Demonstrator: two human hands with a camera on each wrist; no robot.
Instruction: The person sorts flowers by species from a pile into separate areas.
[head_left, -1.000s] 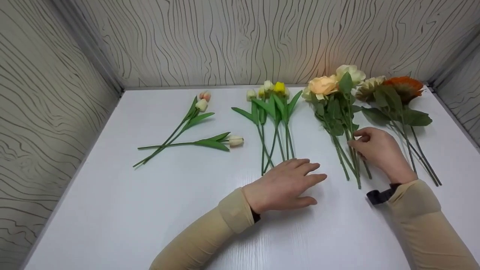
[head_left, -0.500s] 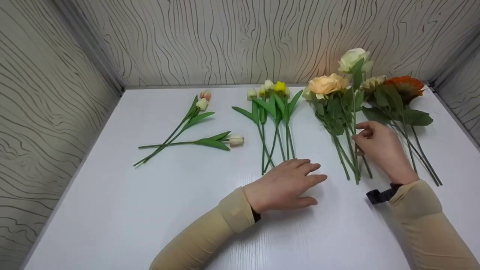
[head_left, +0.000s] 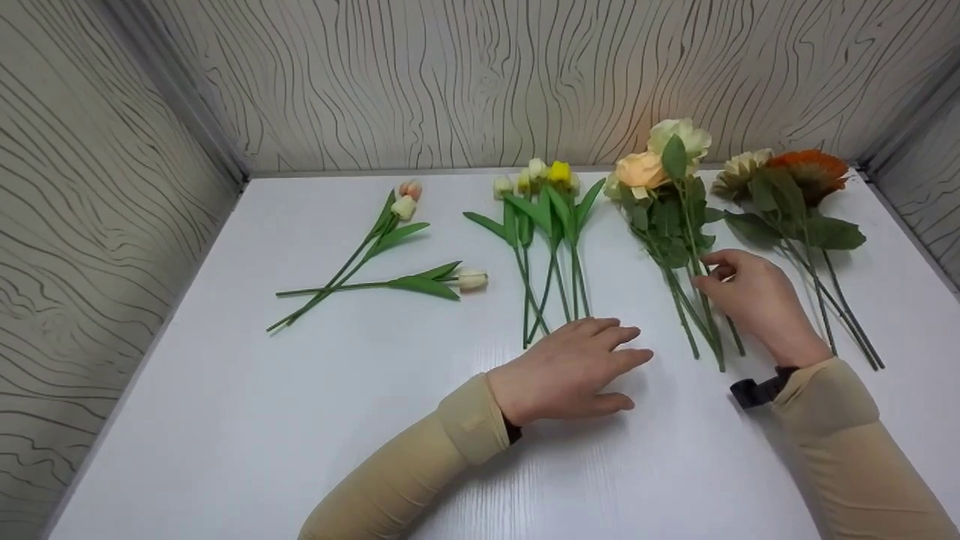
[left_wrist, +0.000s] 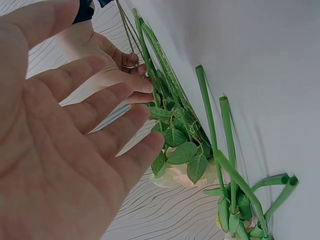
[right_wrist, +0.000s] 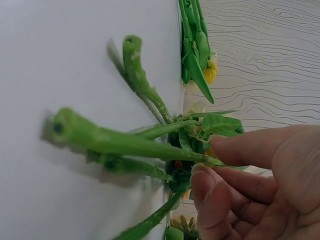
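My right hand [head_left: 757, 304] pinches the stem of a pale cream-green rose [head_left: 682, 139] between thumb and fingertips. In the right wrist view that green stem [right_wrist: 125, 142] points toward the camera, with other cut stems beside it. The rose lies over a bunch with a peach rose [head_left: 639, 171] and dark green leaves. My left hand [head_left: 574, 367] is held with fingers spread, near the lower stem ends of a bunch of white and yellow tulips [head_left: 551, 210]. Its palm [left_wrist: 55, 155] faces the left wrist camera and holds nothing.
Three tulips lie at the left: a pink one [head_left: 410, 190], a white one [head_left: 403, 208] and a cream one [head_left: 472, 281] lying crosswise. At the far right are an orange flower [head_left: 814, 172] and a cream flower [head_left: 739, 172] with leafy stems. Patterned walls [head_left: 480, 82] enclose the white table [head_left: 300, 420].
The pale rose rose up and right, then came down and left over the peach rose, held in my right hand throughout. My left hand stays in place.
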